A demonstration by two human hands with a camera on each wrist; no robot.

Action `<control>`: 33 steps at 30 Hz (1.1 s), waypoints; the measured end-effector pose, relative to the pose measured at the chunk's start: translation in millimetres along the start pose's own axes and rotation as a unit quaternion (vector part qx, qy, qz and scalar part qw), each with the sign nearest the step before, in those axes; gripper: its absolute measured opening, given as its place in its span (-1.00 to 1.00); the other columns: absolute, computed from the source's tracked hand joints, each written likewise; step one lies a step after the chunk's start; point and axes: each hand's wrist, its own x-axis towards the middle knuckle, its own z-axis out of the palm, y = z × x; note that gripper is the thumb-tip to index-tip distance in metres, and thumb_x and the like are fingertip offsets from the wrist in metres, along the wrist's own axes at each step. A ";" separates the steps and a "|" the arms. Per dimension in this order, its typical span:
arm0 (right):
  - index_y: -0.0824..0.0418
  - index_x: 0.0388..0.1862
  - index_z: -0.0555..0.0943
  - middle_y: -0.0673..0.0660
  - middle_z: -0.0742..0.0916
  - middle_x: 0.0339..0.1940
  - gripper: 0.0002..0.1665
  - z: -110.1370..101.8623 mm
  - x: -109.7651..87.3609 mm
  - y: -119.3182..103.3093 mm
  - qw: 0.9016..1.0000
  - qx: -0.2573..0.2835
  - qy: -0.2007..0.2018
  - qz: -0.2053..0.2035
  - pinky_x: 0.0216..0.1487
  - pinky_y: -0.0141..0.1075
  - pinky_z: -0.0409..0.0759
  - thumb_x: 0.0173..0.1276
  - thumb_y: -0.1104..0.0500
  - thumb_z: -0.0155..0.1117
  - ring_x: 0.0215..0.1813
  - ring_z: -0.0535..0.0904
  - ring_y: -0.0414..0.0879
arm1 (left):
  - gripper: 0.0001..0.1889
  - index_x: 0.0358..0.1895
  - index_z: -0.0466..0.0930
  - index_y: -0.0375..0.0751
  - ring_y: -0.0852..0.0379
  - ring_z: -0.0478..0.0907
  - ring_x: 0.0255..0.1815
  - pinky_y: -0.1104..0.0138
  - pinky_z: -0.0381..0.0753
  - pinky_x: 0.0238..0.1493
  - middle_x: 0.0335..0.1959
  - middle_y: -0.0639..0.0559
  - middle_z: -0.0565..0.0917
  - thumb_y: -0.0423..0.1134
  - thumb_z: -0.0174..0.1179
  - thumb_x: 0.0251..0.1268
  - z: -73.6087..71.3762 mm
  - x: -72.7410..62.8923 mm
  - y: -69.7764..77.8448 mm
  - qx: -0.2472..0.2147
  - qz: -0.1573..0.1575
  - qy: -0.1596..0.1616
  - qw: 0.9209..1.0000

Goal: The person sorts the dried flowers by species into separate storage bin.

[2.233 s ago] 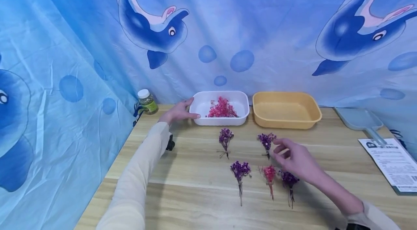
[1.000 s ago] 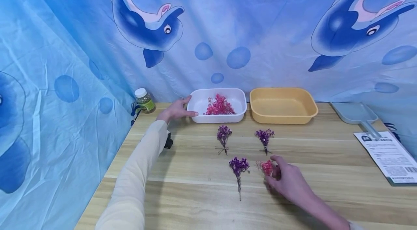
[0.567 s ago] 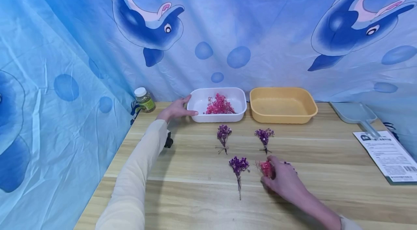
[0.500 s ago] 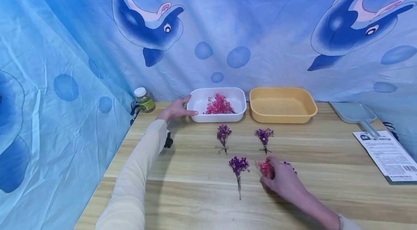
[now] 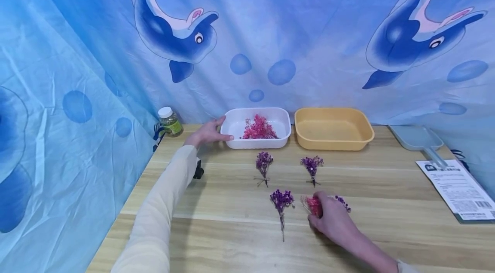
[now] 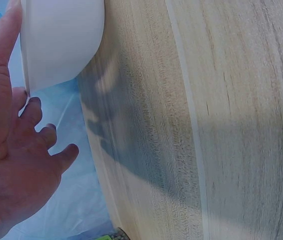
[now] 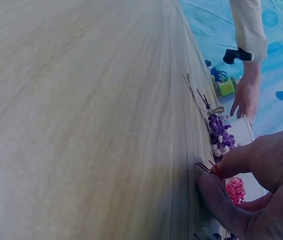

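My right hand (image 5: 334, 219) pinches the stems of a small pink dried-flower bunch (image 5: 314, 206) between thumb and forefinger, low over the table; in the right wrist view the stem ends poke out between the fingertips. My left hand (image 5: 209, 133) holds the left end of a white tray (image 5: 257, 144), thumb along the front and fingers at the side. Pink dried flowers (image 5: 259, 127) lie inside that tray. Three purple bunches show whole on the wood: one by the white tray (image 5: 264, 164), one right of it (image 5: 311, 167), one nearer (image 5: 282, 204). Another purple bunch (image 5: 343, 203) is mostly hidden behind my right hand.
A yellow tray (image 5: 334, 144) with nothing in it stands right of the white one. At the back left is a lidded jar (image 5: 170, 122). A grey-blue dustpan (image 5: 417, 137) and a clipboard with a printed sheet (image 5: 456, 187) lie at the right. A dolphin-print curtain (image 5: 325, 49) borders the table.
My right hand has moved from beside the back right purple bunch down to the pink bunch and closed its fingertips on the stems. The left hand stays on the white tray.
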 end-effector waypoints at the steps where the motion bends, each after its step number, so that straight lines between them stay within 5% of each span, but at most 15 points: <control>1: 0.50 0.09 0.53 0.10 0.64 -0.44 -0.33 0.7 -0.9 0.4 1.000 0.005 0.000 0.002 -0.50 -0.35 0.57 -0.02 0.32 0.56 -0.50 0.48 -0.16 | 0.14 0.63 -0.14 -0.06 -0.35 -0.02 0.53 -0.13 0.05 0.48 0.56 -0.44 -0.03 0.12 0.45 0.13 0.5 -0.6 0.2 0.000 -0.001 0.000 1.000; 17: 0.48 0.14 0.52 0.01 0.60 -0.51 -0.36 -2.2 -7.2 -2.5 0.997 0.075 0.001 0.005 -0.59 -0.41 0.55 0.04 0.43 0.49 -0.58 0.45 -0.21 | 0.14 0.63 -0.13 -0.05 -0.32 -0.05 0.55 -0.11 0.00 0.50 0.57 -0.39 -0.04 0.10 0.47 0.11 1.3 2.1 0.2 -0.011 -0.002 0.002 1.000; 26: 0.40 0.00 0.58 -0.06 0.59 -0.51 -0.51 -10.6 -1.1 1.3 0.993 0.085 0.041 -0.071 -0.58 -0.44 0.55 0.04 0.50 0.47 -0.55 0.44 -0.31 | 0.14 0.64 -0.13 -0.05 -0.32 -0.08 0.55 -0.12 -0.02 0.50 0.58 -0.40 -0.06 0.10 0.47 0.11 2.1 1.3 -0.4 -0.011 -0.004 0.002 1.000; 33: 0.49 0.17 0.50 0.02 0.65 -0.46 -0.40 -25.3 9.9 0.3 0.991 0.104 0.029 -0.084 -0.63 -0.44 0.56 0.11 0.52 0.42 -0.57 0.50 -0.29 | 0.13 0.63 -0.11 -0.07 -0.35 -0.08 0.55 -0.13 -0.02 0.50 0.57 -0.42 -0.06 0.09 0.46 0.13 1.8 0.0 0.7 -0.006 -0.002 0.004 1.000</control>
